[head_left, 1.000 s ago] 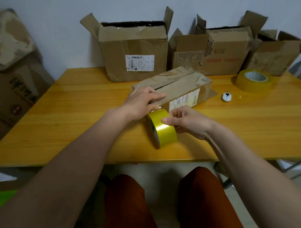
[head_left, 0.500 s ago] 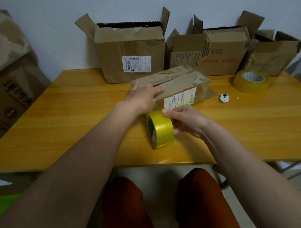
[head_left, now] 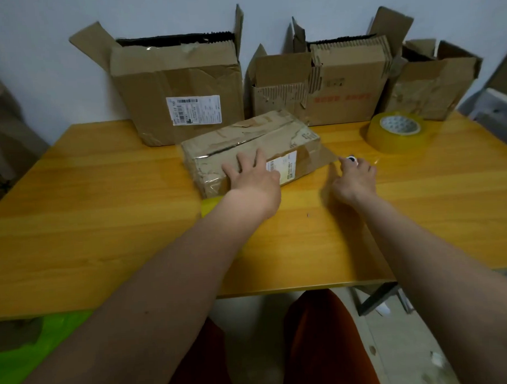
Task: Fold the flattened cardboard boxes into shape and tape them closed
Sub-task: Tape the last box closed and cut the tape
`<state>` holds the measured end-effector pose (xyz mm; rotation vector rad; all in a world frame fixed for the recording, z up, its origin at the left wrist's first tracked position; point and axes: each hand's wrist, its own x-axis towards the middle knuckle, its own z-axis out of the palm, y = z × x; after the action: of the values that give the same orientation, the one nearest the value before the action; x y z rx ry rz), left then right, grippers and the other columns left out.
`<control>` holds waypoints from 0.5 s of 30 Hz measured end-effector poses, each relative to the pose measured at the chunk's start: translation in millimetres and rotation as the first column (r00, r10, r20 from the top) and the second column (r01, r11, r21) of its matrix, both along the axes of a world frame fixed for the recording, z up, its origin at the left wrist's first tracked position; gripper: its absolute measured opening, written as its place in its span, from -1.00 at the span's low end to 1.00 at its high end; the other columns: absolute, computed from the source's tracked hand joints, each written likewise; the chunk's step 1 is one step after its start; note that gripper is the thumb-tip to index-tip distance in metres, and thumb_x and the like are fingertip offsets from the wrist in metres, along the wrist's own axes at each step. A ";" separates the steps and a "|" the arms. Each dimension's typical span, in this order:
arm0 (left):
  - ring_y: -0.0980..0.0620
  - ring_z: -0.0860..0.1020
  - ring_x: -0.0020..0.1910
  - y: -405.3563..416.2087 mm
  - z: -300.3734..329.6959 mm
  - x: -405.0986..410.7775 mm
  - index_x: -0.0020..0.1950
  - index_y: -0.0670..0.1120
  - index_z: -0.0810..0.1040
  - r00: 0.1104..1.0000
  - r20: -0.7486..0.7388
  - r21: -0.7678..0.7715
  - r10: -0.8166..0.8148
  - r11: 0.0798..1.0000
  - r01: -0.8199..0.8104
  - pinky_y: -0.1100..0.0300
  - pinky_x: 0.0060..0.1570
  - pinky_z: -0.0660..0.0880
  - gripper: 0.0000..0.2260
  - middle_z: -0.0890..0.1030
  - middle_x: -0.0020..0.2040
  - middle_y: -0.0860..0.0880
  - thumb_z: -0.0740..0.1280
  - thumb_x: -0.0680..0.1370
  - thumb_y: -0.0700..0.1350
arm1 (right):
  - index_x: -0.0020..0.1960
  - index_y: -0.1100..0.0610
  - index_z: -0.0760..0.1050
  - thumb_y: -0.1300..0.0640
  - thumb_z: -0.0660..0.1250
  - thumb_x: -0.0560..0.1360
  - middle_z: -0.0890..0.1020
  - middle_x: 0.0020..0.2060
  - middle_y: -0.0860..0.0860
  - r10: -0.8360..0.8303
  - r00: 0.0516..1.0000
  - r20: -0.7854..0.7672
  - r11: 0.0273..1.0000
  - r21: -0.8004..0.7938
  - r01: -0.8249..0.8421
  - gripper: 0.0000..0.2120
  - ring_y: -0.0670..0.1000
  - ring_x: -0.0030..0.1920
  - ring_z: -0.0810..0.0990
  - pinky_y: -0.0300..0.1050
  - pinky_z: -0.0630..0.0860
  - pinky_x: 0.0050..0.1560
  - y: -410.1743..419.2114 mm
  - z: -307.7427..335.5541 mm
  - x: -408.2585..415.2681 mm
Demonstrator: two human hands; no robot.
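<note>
A small closed cardboard box (head_left: pixel 253 146) with a white label lies at an angle in the middle of the table. My left hand (head_left: pixel 250 174) rests flat on its near side with the fingers spread. A sliver of the yellow tape roll (head_left: pixel 209 205) shows on the table beside my left wrist; the rest is hidden under the forearm. My right hand (head_left: pixel 355 178) reaches out to the right of the box. Its fingertips are at a small white round object (head_left: pixel 351 159), and its thumb is held apart from them.
A large roll of yellow-brown tape (head_left: pixel 396 130) lies flat at the back right. Three open, worn cardboard boxes (head_left: pixel 179 88) (head_left: pixel 337 85) (head_left: pixel 429 85) stand along the wall. The wooden table (head_left: pixel 104 225) ends just before my knees.
My right hand let go of the yellow tape roll and moved right and forward to the small white object. My left hand stayed on the box. The view came closer.
</note>
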<state>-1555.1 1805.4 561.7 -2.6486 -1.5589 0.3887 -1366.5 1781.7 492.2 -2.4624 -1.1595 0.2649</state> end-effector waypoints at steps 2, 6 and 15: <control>-0.38 -0.14 0.50 1.6 -3.4 -0.4 0.53 0.10 0.14 0.999 0.039 0.011 -0.016 1.000 0.016 -0.42 0.39 -0.06 -0.35 -0.19 0.58 -0.07 0.18 0.52 -0.33 | 0.50 0.02 0.18 0.04 0.14 0.60 0.14 0.50 0.14 0.016 0.999 0.037 0.999 -0.045 -0.014 -0.52 0.22 0.45 0.11 0.06 0.12 0.40 5.6 -2.0 8.2; -0.25 0.14 0.47 10.4 3.5 -7.5 0.54 0.18 0.04 0.978 0.206 -0.019 -0.032 0.999 0.036 -0.28 0.34 0.19 -0.29 0.11 0.56 0.00 0.24 0.50 -0.26 | 0.36 0.19 0.38 0.06 0.12 0.61 0.30 0.42 0.17 0.021 0.991 0.135 1.000 -0.021 -0.018 -0.62 0.24 0.37 0.26 0.08 0.23 0.31 9.1 -7.1 12.4; -0.09 0.27 0.37 28.9 18.2 -39.4 0.48 0.08 0.31 0.927 0.375 -0.055 0.022 0.999 -0.001 0.01 0.23 0.32 -0.49 0.29 0.37 -0.07 0.29 0.53 -0.03 | 0.13 0.20 0.49 0.22 0.51 0.38 0.45 0.20 0.21 -0.124 0.959 -0.256 0.951 0.246 0.188 -0.64 0.20 0.14 0.49 0.02 0.43 0.13 -4.5 -2.8 8.0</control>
<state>-1594.5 1834.3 579.9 -2.8860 -1.6757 -0.0900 -1358.5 1777.2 489.4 -2.1995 -0.8340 0.3232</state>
